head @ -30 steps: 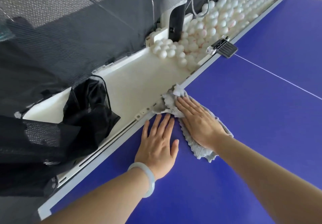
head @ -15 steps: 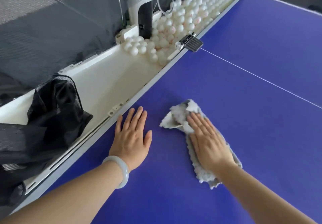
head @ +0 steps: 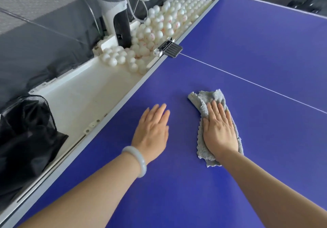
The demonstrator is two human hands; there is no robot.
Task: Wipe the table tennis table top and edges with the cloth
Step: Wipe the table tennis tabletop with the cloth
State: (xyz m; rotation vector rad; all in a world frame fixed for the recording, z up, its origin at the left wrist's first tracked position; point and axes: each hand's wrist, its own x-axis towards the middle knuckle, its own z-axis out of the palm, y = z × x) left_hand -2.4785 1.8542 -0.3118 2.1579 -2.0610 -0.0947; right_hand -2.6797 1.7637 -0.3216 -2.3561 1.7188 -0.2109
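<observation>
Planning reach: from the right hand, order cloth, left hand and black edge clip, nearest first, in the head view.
1. cloth, flat under the right hand.
2. left hand, beside it on the left.
3. black clip, farthest, ahead and left.

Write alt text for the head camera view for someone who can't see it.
Seen from above, a person's right hand presses a grey cloth flat on a blue table tennis table, while the left hand rests flat beside it. A white tray along the table's edge holds a pile of white balls at its far end.
</observation>
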